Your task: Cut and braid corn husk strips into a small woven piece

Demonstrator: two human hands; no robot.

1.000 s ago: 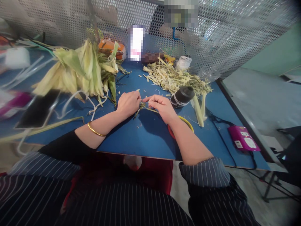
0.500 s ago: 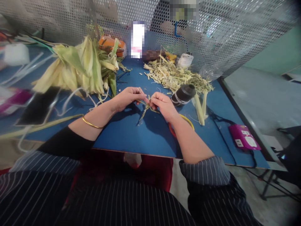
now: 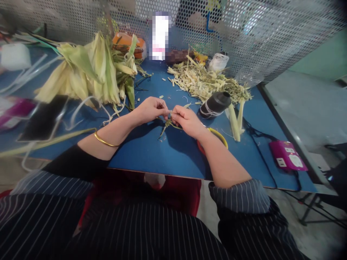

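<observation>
My left hand is closed in a pinch at the fingertips. Opposite it, my right hand is also pinched, the two sets of fingertips almost touching. Between and just below them shows a small knotted piece of corn husk, greenish, with thin ends hanging over the table; the fingers hide part of it. Beside my right hand lies a black cone of thread with white thread wound round it. Scissors with yellow and red handles lie partly under my right forearm.
Corn husks are heaped at the left, near a dark phone. Husk scraps are piled at the back right. A purple socket box with cables sits at the right edge. Perforated mesh borders the blue table.
Both hands have stayed pinched close together at the husk piece, with small shifts of the fingers. The view has tilted slightly, so the table's things sit a little higher.
</observation>
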